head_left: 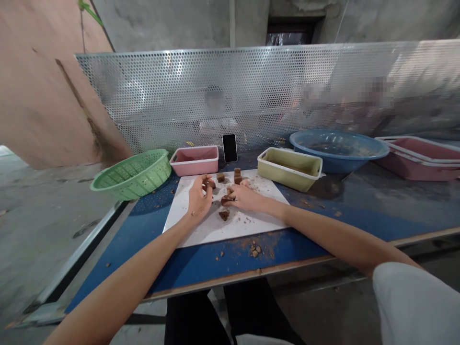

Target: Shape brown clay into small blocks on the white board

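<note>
My left hand is over the left part of a white board, its fingers curled around a brown clay-like lump. My right hand reaches in from the right and pinches another brown piece, partly hidden by the fingers. Just beyond the hands stand a small brown block and a stack of brown blocks. Nearer to me, a rough dark brown chunk lies on the board among scattered crumbs.
Behind the board are a pink basket, a phone propped upright and a yellow-green basket. A green colander stands left; a blue basin and pink trays stand right. A perforated metal screen rises behind. Pebbles lie near the table edge.
</note>
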The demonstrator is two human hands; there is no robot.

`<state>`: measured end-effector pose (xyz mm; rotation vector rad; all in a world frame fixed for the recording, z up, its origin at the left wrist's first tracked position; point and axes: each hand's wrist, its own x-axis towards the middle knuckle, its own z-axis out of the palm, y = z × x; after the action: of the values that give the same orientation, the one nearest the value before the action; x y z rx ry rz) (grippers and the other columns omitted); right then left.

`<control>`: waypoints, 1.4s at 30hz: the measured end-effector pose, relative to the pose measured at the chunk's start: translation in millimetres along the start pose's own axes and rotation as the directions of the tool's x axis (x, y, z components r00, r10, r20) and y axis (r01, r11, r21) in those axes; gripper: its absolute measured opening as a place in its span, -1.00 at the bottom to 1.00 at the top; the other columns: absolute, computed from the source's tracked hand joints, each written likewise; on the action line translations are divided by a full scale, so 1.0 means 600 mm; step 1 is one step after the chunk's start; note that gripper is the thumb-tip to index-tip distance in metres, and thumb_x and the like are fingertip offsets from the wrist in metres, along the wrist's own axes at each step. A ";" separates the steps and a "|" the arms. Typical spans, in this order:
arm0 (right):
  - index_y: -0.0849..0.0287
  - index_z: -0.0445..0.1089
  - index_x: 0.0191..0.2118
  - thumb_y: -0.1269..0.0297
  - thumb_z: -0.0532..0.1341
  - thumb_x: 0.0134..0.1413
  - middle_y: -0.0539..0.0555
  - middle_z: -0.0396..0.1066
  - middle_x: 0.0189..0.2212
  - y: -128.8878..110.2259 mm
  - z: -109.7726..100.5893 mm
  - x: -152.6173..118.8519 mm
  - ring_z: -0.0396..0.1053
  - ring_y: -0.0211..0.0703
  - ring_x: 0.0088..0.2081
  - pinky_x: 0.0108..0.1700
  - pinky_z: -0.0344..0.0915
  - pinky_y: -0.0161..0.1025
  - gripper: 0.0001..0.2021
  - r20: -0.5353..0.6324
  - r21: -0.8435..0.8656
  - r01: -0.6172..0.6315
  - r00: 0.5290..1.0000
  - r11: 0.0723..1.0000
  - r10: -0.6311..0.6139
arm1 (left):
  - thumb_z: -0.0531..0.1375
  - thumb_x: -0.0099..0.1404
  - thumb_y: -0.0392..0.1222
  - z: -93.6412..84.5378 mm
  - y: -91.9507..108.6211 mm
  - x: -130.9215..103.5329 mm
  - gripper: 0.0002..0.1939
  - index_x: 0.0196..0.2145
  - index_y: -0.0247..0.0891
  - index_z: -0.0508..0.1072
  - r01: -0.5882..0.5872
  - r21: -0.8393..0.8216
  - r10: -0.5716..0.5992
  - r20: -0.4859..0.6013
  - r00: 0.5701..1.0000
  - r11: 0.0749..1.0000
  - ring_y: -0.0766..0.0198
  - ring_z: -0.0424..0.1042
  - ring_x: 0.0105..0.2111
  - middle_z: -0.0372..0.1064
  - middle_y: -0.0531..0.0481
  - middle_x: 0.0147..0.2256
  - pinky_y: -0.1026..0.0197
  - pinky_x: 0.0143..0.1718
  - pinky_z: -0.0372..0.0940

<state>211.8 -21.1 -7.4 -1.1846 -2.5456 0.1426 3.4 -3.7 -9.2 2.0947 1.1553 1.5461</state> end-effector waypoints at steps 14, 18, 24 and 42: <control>0.19 0.63 -0.29 0.24 0.27 0.44 0.14 0.55 -0.21 0.002 -0.005 0.004 0.31 -0.10 -0.18 -0.13 -0.06 -0.13 -0.74 0.002 -0.078 -0.028 1.000 0.997 0.028 | 0.11 0.32 -0.31 0.003 0.002 0.000 -0.72 -0.03 -0.18 0.43 0.003 0.007 -0.003 -0.004 1.000 1.000 0.17 0.56 -0.21 0.59 -0.06 -0.19 0.08 -0.11 0.41; 0.18 0.63 -0.31 0.21 0.28 0.43 0.13 0.54 -0.24 -0.001 -0.004 0.005 0.32 -0.10 -0.17 -0.12 -0.06 -0.13 -0.72 0.022 -0.042 0.075 0.997 0.996 -0.074 | 0.11 0.32 -0.29 0.001 0.004 0.000 -0.71 -0.02 -0.18 0.43 0.022 0.014 -0.022 0.000 1.000 1.000 0.17 0.55 -0.23 0.58 -0.05 -0.18 0.09 -0.12 0.41; 0.20 0.63 -0.29 0.25 0.29 0.42 0.15 0.56 -0.23 0.014 0.005 0.005 0.32 -0.05 -0.14 -0.13 -0.08 -0.13 -0.75 -0.004 -0.078 0.036 0.999 0.996 -0.036 | 0.09 0.31 -0.31 0.000 0.003 0.001 -0.70 -0.03 -0.18 0.42 0.019 -0.001 -0.019 -0.011 1.000 1.000 0.18 0.55 -0.23 0.58 -0.05 -0.20 0.08 -0.11 0.41; 0.18 0.61 -0.27 0.20 0.28 0.43 0.15 0.55 -0.21 -0.002 0.011 0.008 0.32 -0.01 -0.07 -0.08 -0.07 -0.11 -0.75 -0.027 -0.084 0.114 0.993 0.990 -0.117 | 0.10 0.31 -0.30 -0.001 0.008 0.000 -0.71 -0.03 -0.19 0.43 0.012 0.004 -0.012 -0.002 1.000 1.000 0.18 0.54 -0.26 0.57 -0.03 -0.21 0.09 -0.10 0.41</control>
<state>205.8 -18.0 -12.0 -1.0561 -2.6065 -0.0087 5.2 -6.9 -6.0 2.0851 1.1710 1.5425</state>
